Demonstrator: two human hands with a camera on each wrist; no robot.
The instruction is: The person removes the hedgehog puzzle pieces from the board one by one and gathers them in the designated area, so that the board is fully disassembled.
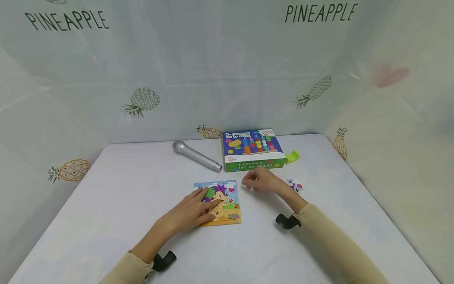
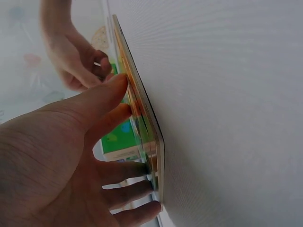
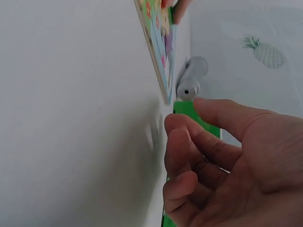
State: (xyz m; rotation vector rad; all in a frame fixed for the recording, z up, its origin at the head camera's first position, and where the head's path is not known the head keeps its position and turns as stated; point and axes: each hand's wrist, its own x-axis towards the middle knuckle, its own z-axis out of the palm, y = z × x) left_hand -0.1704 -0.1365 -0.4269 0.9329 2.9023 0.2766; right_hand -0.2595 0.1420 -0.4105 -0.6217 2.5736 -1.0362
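Note:
A flat square jigsaw puzzle point(image 1: 230, 213), with a purple-haired cartoon hedgehog on it, lies on the white table. My left hand point(image 1: 191, 209) rests on its left part with spread fingers, and in the left wrist view the fingertips touch the board. Just right of the puzzle's upper right corner is my right hand point(image 1: 260, 179), a little above the table. Its fingers point(image 3: 177, 146) are loosely bent, the thumb stands apart from them, and nothing shows between them. A loose puzzle piece point(image 1: 295, 185) lies beside the right wrist, partly hidden by it.
Behind the right hand stands a blue and green bead-set box point(image 1: 253, 150). A bright green curved piece point(image 1: 292, 157) sits at the box's right side. To the left of the box lies a silver microphone point(image 1: 196, 156). A pineapple-print curtain point(image 1: 227, 71) hangs along the table's back edge.

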